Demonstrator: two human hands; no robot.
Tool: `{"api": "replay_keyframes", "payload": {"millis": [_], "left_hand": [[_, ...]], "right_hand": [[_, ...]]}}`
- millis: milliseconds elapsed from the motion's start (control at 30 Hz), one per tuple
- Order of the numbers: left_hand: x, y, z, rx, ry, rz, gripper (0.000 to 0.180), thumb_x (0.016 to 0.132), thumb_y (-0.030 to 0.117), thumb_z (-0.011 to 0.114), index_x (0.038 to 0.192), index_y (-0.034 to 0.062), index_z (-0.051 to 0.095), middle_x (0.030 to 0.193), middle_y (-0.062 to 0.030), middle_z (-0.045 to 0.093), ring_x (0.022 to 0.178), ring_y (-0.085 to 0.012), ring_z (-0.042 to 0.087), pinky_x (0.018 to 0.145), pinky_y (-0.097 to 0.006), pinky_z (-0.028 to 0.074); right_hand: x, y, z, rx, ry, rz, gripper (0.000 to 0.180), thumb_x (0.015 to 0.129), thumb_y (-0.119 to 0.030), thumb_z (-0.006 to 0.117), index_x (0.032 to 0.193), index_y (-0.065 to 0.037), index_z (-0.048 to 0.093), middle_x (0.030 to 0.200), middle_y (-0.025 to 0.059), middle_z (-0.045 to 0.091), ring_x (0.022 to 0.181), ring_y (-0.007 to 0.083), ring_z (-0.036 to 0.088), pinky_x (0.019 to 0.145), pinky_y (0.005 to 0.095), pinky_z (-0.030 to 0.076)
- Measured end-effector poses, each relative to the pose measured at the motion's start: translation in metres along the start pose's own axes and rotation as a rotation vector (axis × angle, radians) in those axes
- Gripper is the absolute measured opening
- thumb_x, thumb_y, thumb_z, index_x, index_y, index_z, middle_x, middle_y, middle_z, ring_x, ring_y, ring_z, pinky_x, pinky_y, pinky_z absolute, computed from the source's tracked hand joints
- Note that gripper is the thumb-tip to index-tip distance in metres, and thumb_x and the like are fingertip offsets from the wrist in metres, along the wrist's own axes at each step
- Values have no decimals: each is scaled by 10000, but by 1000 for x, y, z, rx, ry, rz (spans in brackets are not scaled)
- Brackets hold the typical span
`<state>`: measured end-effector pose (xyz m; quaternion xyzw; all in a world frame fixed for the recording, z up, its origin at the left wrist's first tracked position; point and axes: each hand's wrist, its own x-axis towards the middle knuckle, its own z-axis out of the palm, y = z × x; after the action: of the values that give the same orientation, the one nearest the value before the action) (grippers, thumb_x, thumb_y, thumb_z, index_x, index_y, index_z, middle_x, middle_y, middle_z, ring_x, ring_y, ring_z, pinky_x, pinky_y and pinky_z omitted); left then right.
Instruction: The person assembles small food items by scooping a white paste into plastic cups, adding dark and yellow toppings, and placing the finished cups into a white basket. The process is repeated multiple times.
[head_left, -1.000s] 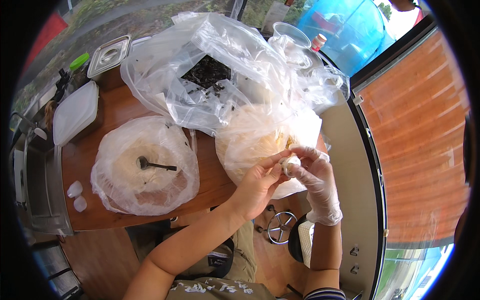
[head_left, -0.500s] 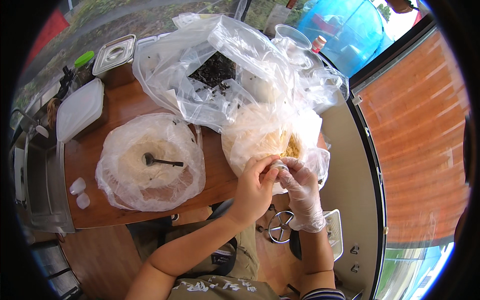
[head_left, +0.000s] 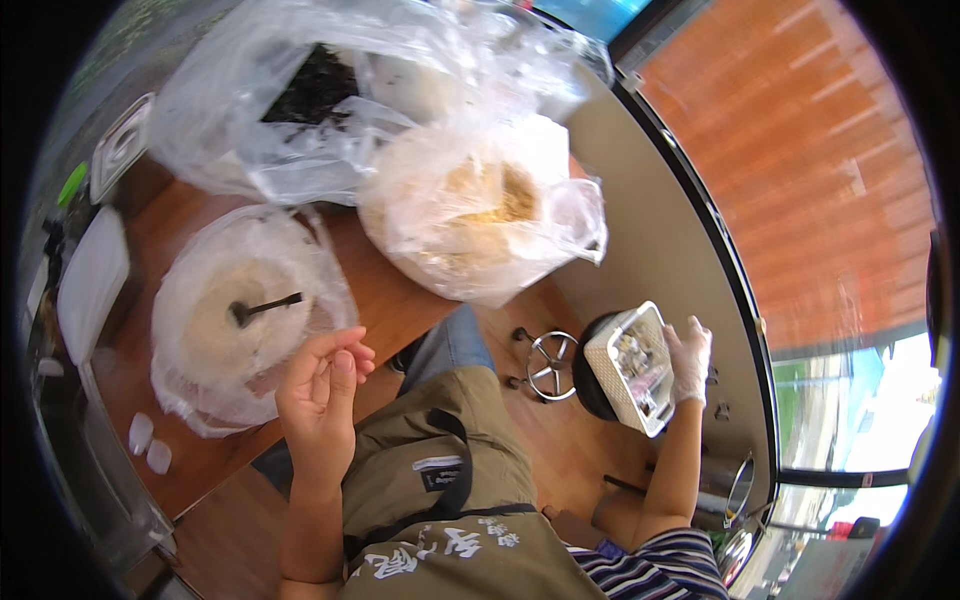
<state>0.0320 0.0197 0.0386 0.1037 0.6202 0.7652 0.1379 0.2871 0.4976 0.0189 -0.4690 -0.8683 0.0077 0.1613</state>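
My left hand (head_left: 325,395), bare, hovers at the front edge of the table near a plastic bag of pale powder (head_left: 225,375). Its fingers are loosely bent, the thumb apart, and nothing shows in them. A dark spoon (head_left: 268,308) lies in that powder. Out to the right, my right hand (head_left: 688,360), in a clear thin glove, is beside the rim of a white basket (head_left: 600,362). Its fingers are apart and no held thing is visible. Small mixed items (head_left: 640,355) lie in the basket, too blurred to name.
A bag of yellowish crumbly stuff (head_left: 440,255) sits at the table's right. Behind it lies a large clear bag (head_left: 210,110) holding dark dried bits (head_left: 318,90). Lidded containers (head_left: 95,285) line the left. Below are a wheeled stool base (head_left: 548,365) and the wooden floor (head_left: 540,450).
My hands have parted from a small silvery round thing they both held over the yellowish bag. The left moved left, the right moved right and down to the basket. The view turned right.
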Motion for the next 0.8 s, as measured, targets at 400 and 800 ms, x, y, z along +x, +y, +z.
{"api": "replay_keyframes", "payload": {"millis": [400, 800], "left_hand": [[-72, -3, -230, 1037, 1146, 557, 301, 1011, 92, 636, 1305, 82, 703, 1384, -125, 631, 1334, -344, 496, 1148, -481, 351], [-73, -44, -363, 895, 869, 218, 193, 1003, 259, 660, 1076, 158, 807, 1204, -47, 688, 1281, -272, 526, 1171, -476, 265]], "right_hand": [[-191, -400, -18, 1039, -596, -928, 232, 975, 79, 611, 1174, 32, 719, 1132, 154, 695, 975, 220, 662, 876, 322, 540], [-409, -657, 60, 1173, -1657, -543, 313, 1085, -147, 640, 1318, 60, 612, 1131, 71, 698, 871, 112, 670, 791, 265, 572]]}}
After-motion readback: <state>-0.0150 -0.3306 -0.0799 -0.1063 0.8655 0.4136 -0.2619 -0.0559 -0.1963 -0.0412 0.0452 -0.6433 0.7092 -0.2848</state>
